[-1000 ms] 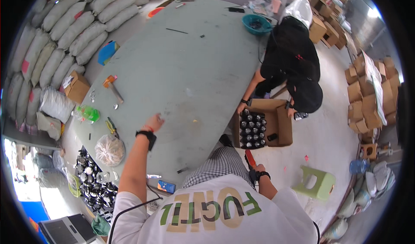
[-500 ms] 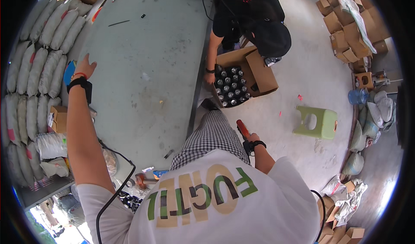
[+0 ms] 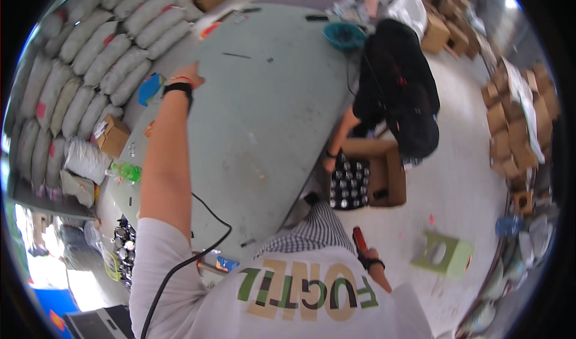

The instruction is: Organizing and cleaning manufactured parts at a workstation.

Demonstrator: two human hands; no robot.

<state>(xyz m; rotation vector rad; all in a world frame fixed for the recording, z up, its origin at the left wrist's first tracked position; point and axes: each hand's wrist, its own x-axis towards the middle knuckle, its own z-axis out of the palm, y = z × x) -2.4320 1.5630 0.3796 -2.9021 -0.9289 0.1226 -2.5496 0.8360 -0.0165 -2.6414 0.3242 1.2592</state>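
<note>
My left hand (image 3: 189, 75) reaches out over the far left of the grey-green table (image 3: 240, 123), its fingers stretched out and somewhat blurred, with nothing seen in it. Beside it, to the left, is a blue object (image 3: 150, 89). Low on the right, my right hand (image 3: 372, 257) is closed around a red elongated tool (image 3: 359, 239) whose exact kind I cannot make out. Ahead of it stands an open cardboard carton (image 3: 393, 174) with rows of dark bottles with silvery tops (image 3: 350, 185). A co-worker in black (image 3: 399, 93) bends over the carton, one hand (image 3: 330, 162) at its left edge.
A green plastic stool (image 3: 447, 255) stands on the floor at right. Stacked white sacks (image 3: 90, 81) line the left, cardboard boxes (image 3: 510, 117) the right. On the table are a teal basin (image 3: 344, 36) and a thin dark rod (image 3: 237, 55). A black cable (image 3: 198, 255) crosses my left arm.
The whole view has swung, so the table and carton sit lower and farther right. My left hand now appears farther from the blue object. My right hand still holds the red tool.
</note>
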